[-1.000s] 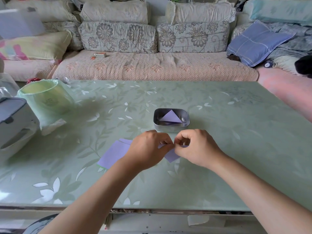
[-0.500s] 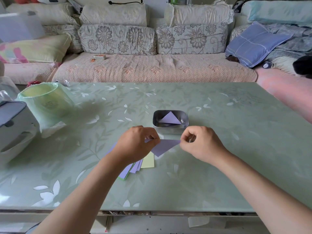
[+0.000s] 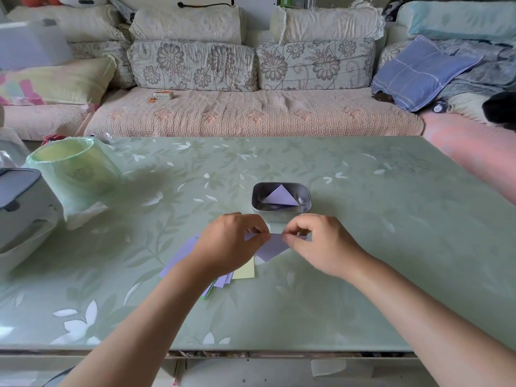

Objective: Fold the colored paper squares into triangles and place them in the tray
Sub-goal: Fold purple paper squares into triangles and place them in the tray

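In the head view, at the centre of the frame, your left hand (image 3: pixel 231 244) and right hand (image 3: pixel 321 244) each pinch the top edge of a lilac folded triangle (image 3: pixel 272 248). The fingers (image 3: pixel 290 237) are narrow and curled on the paper. Its long folded edge runs left to right between your hands, and its tip points down the frame towards you.

The metal tray (image 3: pixel 307 191) sits just above your knuckles with one lilac triangle (image 3: pixel 280 196) already inside, so the placing move likely goes straight up the frame. Your right hand looks slightly nearer its front wall.

The stack of paper squares (image 3: pixel 181 252) lies on the table (image 3: pixel 391 247) under your left wrist, with a yellow square (image 3: pixel 245 270) poking out.
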`<state>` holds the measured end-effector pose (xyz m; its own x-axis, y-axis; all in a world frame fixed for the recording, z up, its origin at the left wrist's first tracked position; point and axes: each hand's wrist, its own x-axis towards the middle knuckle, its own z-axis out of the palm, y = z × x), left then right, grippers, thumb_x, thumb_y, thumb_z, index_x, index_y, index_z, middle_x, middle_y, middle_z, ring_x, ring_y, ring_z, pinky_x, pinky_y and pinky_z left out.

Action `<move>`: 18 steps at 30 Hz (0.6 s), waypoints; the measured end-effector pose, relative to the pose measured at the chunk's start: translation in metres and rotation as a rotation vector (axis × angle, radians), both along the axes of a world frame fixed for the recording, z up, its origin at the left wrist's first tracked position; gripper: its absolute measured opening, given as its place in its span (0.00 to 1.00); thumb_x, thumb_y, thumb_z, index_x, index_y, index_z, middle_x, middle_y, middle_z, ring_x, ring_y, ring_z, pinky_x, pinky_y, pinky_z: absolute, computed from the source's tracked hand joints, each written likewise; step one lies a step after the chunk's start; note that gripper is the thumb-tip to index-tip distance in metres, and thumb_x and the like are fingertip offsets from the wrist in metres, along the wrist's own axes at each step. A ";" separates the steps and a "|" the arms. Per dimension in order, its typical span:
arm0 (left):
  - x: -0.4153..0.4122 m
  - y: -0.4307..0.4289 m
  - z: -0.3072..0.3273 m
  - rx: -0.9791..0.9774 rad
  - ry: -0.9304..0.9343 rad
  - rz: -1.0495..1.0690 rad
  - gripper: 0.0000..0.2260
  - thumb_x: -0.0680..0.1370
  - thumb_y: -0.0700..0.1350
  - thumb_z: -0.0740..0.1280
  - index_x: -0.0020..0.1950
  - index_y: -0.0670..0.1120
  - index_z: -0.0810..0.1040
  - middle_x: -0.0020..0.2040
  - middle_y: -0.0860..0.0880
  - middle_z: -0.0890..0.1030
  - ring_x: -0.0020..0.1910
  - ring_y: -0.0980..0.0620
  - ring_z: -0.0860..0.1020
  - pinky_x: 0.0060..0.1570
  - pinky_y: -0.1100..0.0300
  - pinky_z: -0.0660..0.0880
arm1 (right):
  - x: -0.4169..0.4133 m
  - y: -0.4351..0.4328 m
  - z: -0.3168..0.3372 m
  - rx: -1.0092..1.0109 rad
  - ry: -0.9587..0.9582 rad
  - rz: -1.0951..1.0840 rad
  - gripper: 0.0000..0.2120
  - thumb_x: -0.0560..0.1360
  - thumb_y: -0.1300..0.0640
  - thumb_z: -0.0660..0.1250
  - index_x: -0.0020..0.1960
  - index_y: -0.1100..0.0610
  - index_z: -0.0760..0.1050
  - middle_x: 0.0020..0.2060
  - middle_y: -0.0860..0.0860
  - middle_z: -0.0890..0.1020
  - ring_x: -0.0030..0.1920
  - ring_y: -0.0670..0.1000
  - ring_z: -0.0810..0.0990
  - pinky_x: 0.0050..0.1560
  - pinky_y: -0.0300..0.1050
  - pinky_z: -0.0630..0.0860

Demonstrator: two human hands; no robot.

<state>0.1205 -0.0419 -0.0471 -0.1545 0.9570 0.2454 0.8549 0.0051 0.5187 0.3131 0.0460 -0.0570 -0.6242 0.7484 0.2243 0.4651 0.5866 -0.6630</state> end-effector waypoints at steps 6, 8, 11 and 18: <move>0.009 0.000 -0.006 0.169 0.157 -0.011 0.06 0.74 0.55 0.65 0.43 0.57 0.82 0.34 0.56 0.78 0.38 0.55 0.76 0.34 0.60 0.71 | -0.008 -0.004 -0.005 0.098 0.020 0.033 0.05 0.74 0.49 0.71 0.40 0.47 0.79 0.36 0.40 0.82 0.37 0.47 0.79 0.42 0.48 0.77; 0.009 0.001 -0.006 0.208 0.195 -0.032 0.11 0.72 0.56 0.61 0.41 0.57 0.82 0.33 0.56 0.79 0.35 0.53 0.77 0.34 0.59 0.73 | -0.008 -0.005 -0.002 0.135 0.017 0.038 0.05 0.73 0.50 0.70 0.40 0.48 0.79 0.35 0.41 0.82 0.36 0.47 0.78 0.40 0.48 0.77; 0.007 0.001 -0.004 0.164 0.158 -0.046 0.13 0.71 0.58 0.60 0.41 0.58 0.83 0.34 0.56 0.80 0.36 0.53 0.78 0.36 0.58 0.75 | -0.006 -0.005 0.000 0.177 0.002 0.051 0.04 0.73 0.53 0.69 0.40 0.49 0.79 0.35 0.41 0.82 0.36 0.47 0.79 0.41 0.47 0.76; -0.012 -0.002 0.008 0.039 0.035 -0.058 0.06 0.71 0.47 0.68 0.41 0.55 0.85 0.35 0.58 0.82 0.36 0.55 0.79 0.37 0.57 0.77 | 0.002 0.001 0.003 0.122 0.010 0.001 0.06 0.74 0.57 0.70 0.39 0.49 0.79 0.36 0.41 0.82 0.40 0.46 0.80 0.43 0.47 0.77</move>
